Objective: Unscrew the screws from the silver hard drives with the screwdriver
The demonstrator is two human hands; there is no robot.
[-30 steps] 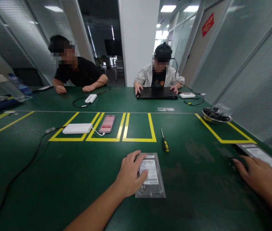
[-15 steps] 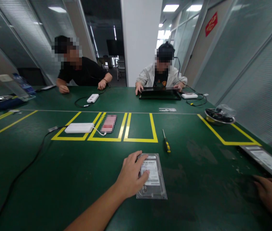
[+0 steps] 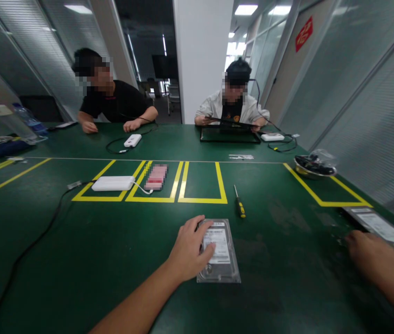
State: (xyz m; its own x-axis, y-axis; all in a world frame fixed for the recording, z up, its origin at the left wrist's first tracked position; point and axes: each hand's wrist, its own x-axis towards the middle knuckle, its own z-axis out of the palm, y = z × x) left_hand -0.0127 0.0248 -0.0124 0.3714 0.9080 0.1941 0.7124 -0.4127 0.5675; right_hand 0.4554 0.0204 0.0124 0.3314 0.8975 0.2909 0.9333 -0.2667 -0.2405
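A silver hard drive [image 3: 222,269] with a white label lies flat on the green table, labelled face up. My left hand [image 3: 191,248] grips its left side, the thumb and forefinger resting over the label and the palm hiding the left edge. At the right, my right hand [image 3: 379,264] is low over the table, just in front of a second hard drive [image 3: 379,226]. Its fingertips are blurred and partly hidden, near some tiny specks [image 3: 339,240] too small to name. A yellow-and-black screwdriver [image 3: 240,207] lies beyond the first drive.
Yellow tape [image 3: 202,200] marks boxes on the table. A white power bank [image 3: 113,183] is cabled to a phone [image 3: 156,177]. A metal bowl [image 3: 315,172] holds dark parts. Two people sit opposite; one handles a dark flat panel [image 3: 231,123]. A black cable [image 3: 36,241] runs left.
My right hand has moved left and away from me, towards the specks by the second drive. My left hand stays on the first drive. The person opposite has lifted part of the dark panel.
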